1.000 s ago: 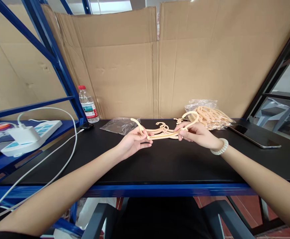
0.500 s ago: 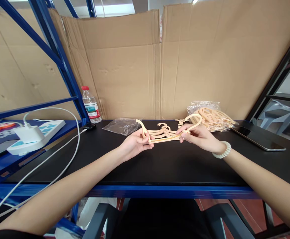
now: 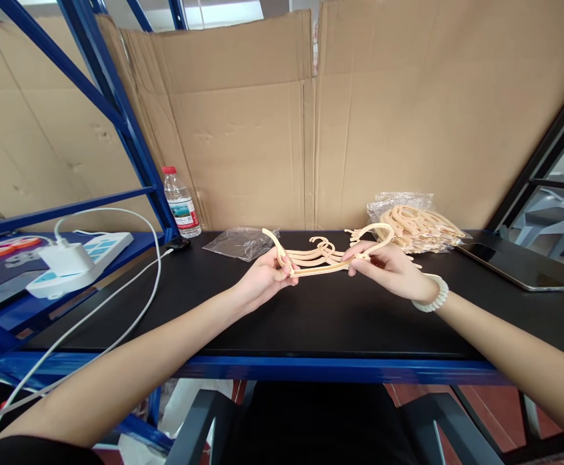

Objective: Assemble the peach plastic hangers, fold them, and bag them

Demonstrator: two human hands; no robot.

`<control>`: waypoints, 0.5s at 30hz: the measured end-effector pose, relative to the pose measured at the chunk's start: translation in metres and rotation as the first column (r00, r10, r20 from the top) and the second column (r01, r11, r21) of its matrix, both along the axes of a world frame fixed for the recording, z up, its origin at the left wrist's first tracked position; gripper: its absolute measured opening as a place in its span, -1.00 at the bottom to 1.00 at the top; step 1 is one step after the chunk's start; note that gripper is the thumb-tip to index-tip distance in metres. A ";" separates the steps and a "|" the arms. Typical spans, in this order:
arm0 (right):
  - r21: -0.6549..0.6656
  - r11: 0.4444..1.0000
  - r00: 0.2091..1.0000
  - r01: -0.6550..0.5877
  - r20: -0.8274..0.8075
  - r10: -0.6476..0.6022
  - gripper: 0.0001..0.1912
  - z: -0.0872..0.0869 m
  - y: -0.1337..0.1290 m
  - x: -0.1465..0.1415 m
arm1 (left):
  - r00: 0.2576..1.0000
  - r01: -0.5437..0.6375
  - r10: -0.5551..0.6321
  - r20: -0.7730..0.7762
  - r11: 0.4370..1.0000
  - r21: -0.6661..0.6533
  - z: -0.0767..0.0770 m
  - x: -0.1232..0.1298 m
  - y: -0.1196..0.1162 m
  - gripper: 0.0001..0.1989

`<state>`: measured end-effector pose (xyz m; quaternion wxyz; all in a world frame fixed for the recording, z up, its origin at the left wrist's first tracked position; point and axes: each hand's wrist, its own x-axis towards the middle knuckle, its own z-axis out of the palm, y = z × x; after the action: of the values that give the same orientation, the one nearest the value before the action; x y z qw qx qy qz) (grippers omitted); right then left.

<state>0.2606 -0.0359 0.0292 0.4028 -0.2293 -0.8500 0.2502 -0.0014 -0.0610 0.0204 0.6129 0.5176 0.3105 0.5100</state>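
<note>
A beige plastic clothes hanger is held level above the black tabletop, stretched between my two hands. My left hand pinches its left end, where a curved arm sticks up. At the other end my right hand grips it with thumb and fingers, beside a large curved piece like a hook. Just behind lie several more beige hangers on the table, partly covered by the held one and by my hands.
Bagged beige hangers are heaped at the back right, beside a phone or tablet. A crumpled clear bag and a water bottle stand toward the back left. A power strip with white cables occupies the left side.
The camera view has shifted slightly, so the surroundings sit a little differently. Both hands keep their hold on the hanger, with barely any movement.
</note>
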 end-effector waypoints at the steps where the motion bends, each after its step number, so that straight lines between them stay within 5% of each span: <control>1: 0.009 1.000 1.000 0.004 -0.001 -0.004 -0.66 0.000 -0.001 -0.001 | 1.000 -0.007 0.007 -0.004 1.000 -0.003 -0.001 0.000 0.000 -0.73; 15: 0.004 0.996 0.993 0.092 -0.075 -0.091 -0.65 -0.002 -0.011 -0.012 | 0.986 -0.163 0.162 0.037 0.986 0.025 -0.005 0.002 0.003 -0.78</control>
<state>0.2488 -0.0467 0.0273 0.4463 -0.2570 -0.8239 0.2366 0.0007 -0.0582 0.0157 0.5672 0.4903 0.3336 0.5715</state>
